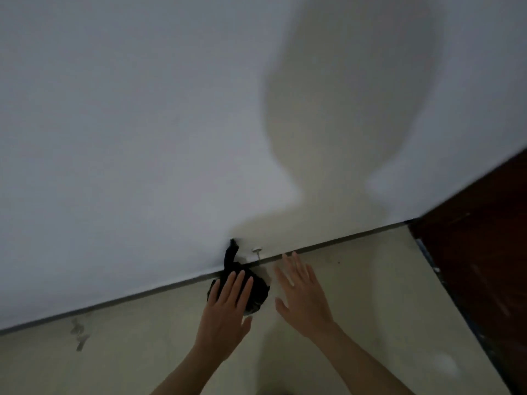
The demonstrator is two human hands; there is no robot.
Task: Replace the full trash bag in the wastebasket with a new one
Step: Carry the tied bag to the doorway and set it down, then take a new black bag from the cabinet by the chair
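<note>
A black trash bag (258,292) sits on the pale floor (356,295), pushed up against the foot of the white wall (128,138), a little left of the middle of the scene. Its twisted neck sticks up and leans on the wall, and its bulging body lies just below the dark line where wall and floor meet.

The left hand (226,306) reaches in from the near side, palm down, fingers spread flat over the near left part of the bag; it appears to rest on the plastic rather than clutch it, with no fingers curled around anything. The right hand (302,295) is just to the right of the bag, fingers stretched out and splayed, holding nothing (whether its edge brushes the bag is too blurred to tell).

A small white fitting (257,250) shows on the wall just right of the bag's neck. At far right stands a dark brown door (490,238). A large soft shadow (342,109) falls across the wall above the hands.
</note>
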